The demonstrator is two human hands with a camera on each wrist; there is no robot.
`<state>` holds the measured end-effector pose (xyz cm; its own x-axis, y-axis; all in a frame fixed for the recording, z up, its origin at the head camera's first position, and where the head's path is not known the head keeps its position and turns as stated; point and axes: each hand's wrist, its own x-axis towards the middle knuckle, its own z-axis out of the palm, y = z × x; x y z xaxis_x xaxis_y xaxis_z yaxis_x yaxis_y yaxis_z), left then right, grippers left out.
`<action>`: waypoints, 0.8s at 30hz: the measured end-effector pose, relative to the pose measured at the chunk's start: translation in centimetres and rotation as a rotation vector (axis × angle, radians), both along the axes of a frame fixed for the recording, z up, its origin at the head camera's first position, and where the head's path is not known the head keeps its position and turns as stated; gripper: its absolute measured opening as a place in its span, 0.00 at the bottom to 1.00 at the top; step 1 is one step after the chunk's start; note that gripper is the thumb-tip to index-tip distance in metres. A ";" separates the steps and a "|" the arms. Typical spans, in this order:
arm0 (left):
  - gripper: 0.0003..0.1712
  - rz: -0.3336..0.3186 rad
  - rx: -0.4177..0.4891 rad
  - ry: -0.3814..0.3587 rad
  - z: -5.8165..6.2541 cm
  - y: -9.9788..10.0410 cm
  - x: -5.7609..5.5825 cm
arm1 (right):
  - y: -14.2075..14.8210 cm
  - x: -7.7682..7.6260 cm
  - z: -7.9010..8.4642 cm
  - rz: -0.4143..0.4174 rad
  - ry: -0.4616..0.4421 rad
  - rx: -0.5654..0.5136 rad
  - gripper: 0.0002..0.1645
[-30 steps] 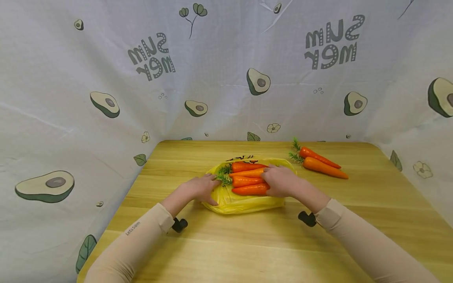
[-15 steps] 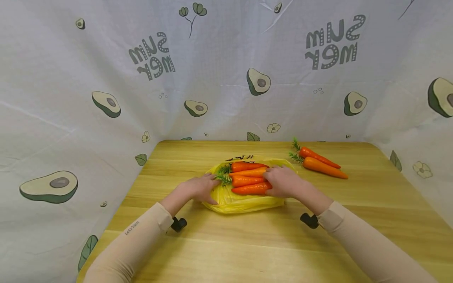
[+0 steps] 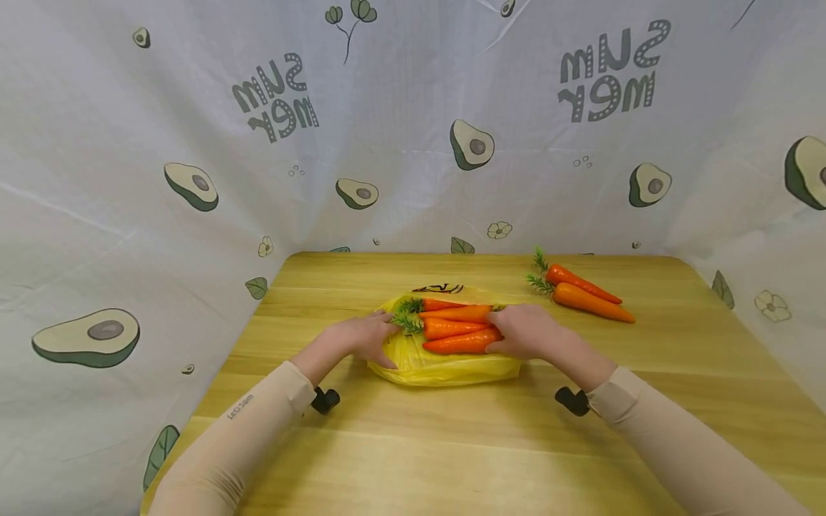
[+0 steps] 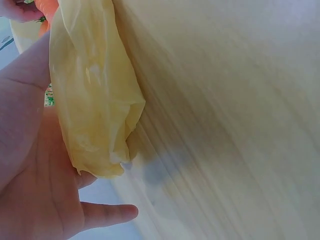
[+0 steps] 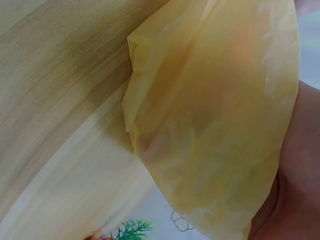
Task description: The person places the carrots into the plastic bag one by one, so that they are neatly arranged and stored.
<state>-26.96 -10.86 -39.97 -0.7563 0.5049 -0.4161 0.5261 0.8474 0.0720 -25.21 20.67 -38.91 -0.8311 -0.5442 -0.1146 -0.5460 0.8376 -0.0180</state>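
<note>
A yellow plastic bag (image 3: 445, 373) lies mid-table in the head view, its mouth spread. Several orange carrots (image 3: 454, 329) lie side by side in it, green tops to the left. My left hand (image 3: 366, 339) rests at the bag's left end, beside the tops, thumb apart from the fingers. In the left wrist view the bag (image 4: 92, 90) crosses the palm and the little finger sticks out straight. My right hand (image 3: 528, 331) is at the carrots' tips, over the bag's right end. The bag (image 5: 210, 120) hides its fingers in the right wrist view.
Two more carrots (image 3: 586, 301) lie at the back right of the wooden table (image 3: 413, 459), green tops to the left. Behind the table hangs a white curtain (image 3: 413, 129) printed with avocados. Black wrist mounts (image 3: 573, 401) hang under both forearms.
My right hand has slid slightly to the right along the carrots' tips, uncovering more of them. The bag's back edge has sagged over the farthest carrot. My left hand stays almost still.
</note>
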 end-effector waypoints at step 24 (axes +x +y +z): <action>0.52 0.010 -0.010 0.002 -0.3 -0.2 0.2 | -1.0 1.1 0.5 0.029 0.131 0.000 0.20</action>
